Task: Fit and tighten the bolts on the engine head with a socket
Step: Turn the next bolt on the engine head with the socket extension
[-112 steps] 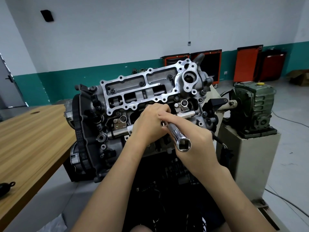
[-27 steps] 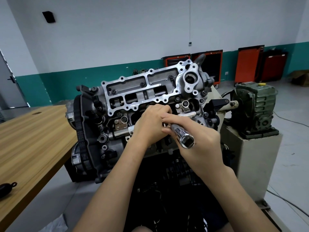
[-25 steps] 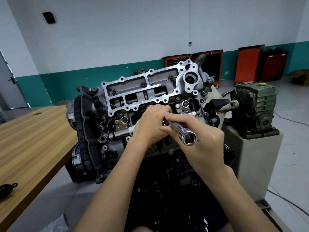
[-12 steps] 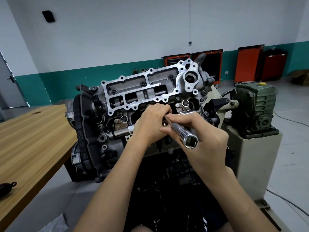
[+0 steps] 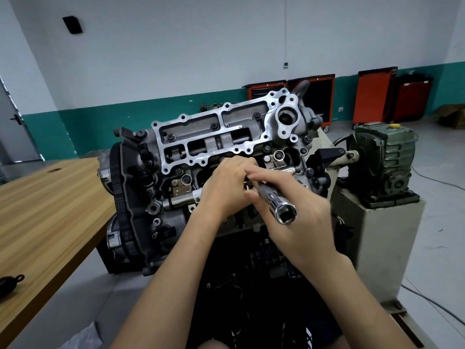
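The engine head [image 5: 214, 144] stands at centre on its stand, between a wooden table [image 5: 50, 210] on the left and a green gearbox [image 5: 385, 157] on the right. The right hand [image 5: 302, 222] grips the socket [image 5: 278, 205]. The shaft lies between the upper fingers [image 5: 269, 176] and the lower ones, and its square open end points near. The far end meets the head under the left hand [image 5: 224, 190]. The left hand's fingers are curled there; what they hold is hidden. Fitted bolts [image 5: 214, 126] sit further up the head.
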